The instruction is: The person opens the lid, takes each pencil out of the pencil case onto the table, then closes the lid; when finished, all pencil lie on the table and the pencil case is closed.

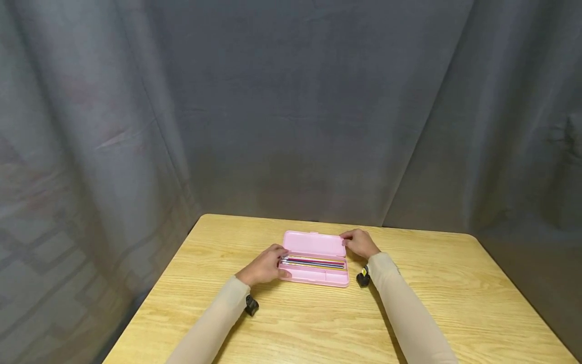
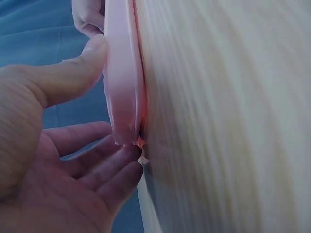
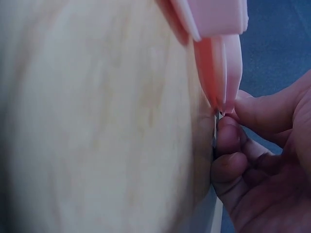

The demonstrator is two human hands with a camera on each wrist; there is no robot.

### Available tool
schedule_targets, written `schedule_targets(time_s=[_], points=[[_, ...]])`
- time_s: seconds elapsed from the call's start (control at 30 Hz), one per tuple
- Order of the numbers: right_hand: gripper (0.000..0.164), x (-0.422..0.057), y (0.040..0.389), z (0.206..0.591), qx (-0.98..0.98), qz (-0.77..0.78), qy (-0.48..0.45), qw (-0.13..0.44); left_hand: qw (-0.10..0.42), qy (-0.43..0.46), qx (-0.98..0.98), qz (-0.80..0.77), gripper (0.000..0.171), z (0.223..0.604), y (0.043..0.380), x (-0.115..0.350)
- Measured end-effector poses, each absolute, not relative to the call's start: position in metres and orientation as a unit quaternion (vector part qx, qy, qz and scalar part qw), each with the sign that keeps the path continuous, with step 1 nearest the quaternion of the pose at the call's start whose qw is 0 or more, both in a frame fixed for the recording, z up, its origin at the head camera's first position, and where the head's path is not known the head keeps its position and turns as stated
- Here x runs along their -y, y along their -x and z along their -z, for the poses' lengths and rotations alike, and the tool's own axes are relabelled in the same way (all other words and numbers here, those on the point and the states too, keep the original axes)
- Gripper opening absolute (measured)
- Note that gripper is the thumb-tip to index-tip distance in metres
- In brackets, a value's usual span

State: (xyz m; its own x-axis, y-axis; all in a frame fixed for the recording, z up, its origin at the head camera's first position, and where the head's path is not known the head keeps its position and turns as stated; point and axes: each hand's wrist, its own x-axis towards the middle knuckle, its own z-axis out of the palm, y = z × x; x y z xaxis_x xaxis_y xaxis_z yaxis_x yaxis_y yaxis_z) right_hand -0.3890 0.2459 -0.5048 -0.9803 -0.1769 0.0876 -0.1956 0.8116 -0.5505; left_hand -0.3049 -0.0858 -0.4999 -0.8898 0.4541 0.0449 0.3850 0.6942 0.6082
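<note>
A pink pencil case (image 1: pixel 313 276) lies on the wooden table with its lid (image 1: pixel 314 242) laid back toward the far side. Several pencils (image 1: pixel 313 262) rest side by side in its long back compartment. My left hand (image 1: pixel 265 266) holds the case's left end; in the left wrist view, its thumb (image 2: pixel 73 80) lies against the case and its fingers curve around the end. The lid's right edge is pinched by my right hand (image 1: pixel 361 243), with thumb and fingertips meeting at the pink rim in the right wrist view.
The case's front part has a divider (image 1: pixel 325 275) between two compartments. Each wrist wears a small black camera (image 1: pixel 251 305). Grey curtains (image 1: pixel 291 111) hang behind and beside the wooden table (image 1: pixel 291 323).
</note>
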Motion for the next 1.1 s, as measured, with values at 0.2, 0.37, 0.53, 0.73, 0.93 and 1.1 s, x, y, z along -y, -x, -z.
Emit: schedule_targets(time_s=[0.2, 0.37, 0.53, 0.73, 0.93, 1.1], points=[[0.030, -0.244, 0.390, 0.506, 0.952, -0.293, -0.093, 0.010, 0.068, -0.224, -0.918, -0.321, 0.073, 0.499, 0.304, 0.090], [0.030, -0.241, 0.390, 0.506, 0.950, -0.298, -0.090, 0.005, 0.067, -0.222, -0.917, -0.323, 0.074, 0.497, 0.305, 0.090], [0.030, -0.241, 0.391, 0.506, 0.950, -0.301, -0.086, 0.006, 0.071, -0.218, -0.913, -0.336, 0.076, 0.496, 0.305, 0.089], [0.027, -0.243, 0.391, 0.508, 0.945, -0.316, -0.082, 0.029, 0.068, -0.213, -0.917, -0.331, 0.077, 0.498, 0.308, 0.089], [0.022, -0.245, 0.388, 0.509, 0.941, -0.326, -0.064, 0.062, 0.070, -0.214, -0.916, -0.333, 0.076, 0.498, 0.310, 0.085], [0.020, -0.249, 0.382, 0.507, 0.938, -0.333, -0.049, 0.083, 0.076, -0.217, -0.914, -0.334, 0.077, 0.499, 0.310, 0.080]])
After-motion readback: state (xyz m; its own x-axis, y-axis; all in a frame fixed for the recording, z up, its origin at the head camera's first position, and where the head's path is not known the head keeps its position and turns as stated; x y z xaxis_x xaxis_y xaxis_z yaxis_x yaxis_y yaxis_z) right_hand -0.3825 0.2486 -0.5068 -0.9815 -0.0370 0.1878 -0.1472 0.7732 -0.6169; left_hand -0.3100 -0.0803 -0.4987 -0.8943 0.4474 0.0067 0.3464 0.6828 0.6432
